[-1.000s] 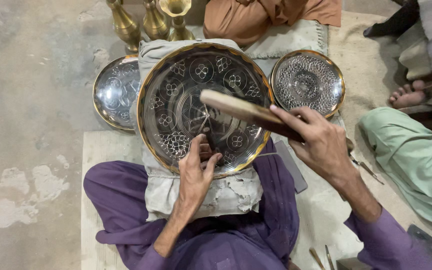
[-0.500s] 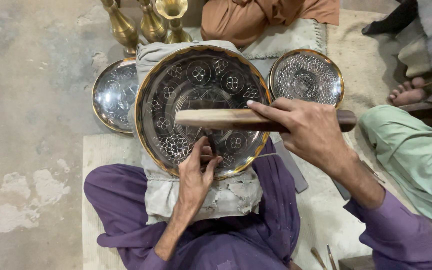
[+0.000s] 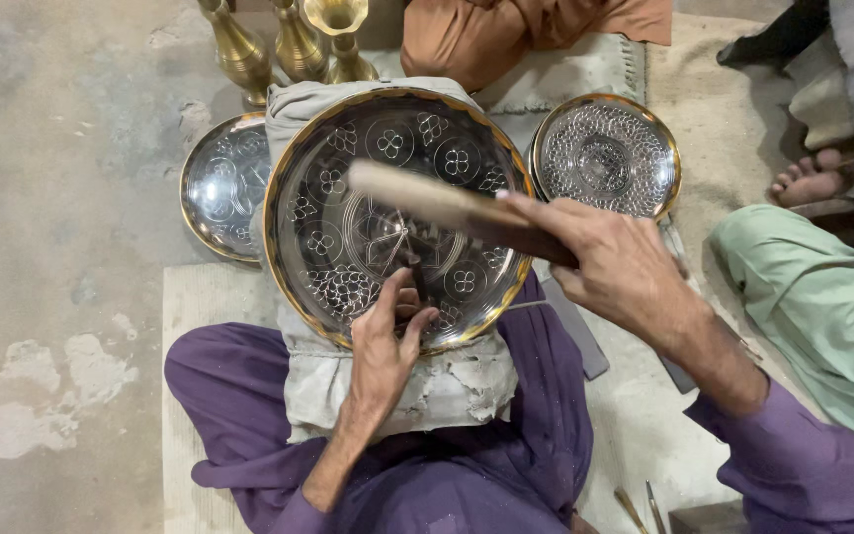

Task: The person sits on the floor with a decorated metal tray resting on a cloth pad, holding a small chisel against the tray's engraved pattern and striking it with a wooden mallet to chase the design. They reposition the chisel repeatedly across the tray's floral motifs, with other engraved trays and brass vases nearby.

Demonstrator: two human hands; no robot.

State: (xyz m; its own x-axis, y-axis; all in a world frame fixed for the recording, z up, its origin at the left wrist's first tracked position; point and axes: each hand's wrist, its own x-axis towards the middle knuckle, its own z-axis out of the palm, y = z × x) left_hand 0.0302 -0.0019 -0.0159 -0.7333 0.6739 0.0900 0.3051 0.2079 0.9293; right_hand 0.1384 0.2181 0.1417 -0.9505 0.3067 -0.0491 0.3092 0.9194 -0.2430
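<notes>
1. The left hand [image 3: 387, 341] rests on the lower inside of the big tray [image 3: 397, 213], fingers pinched together on a small chisel [image 3: 409, 269] whose tip stands near the tray's centre; the right hand [image 3: 615, 267] is clamped on a wooden mallet [image 3: 437, 203] raised across the tray.
2. To do this well, I judge the chisel should stay steady on the line being cut, the mallet should come down square on its top, and the blows should be light and even so the tip does not skid.
3. The tray lies on a grey cloth pad [image 3: 397, 391] across the person's lap, above the purple trousers [image 3: 239, 396].
4. It is round and dark, with a golden rim, flower rings and a finely cut patch at its lower left.
</notes>
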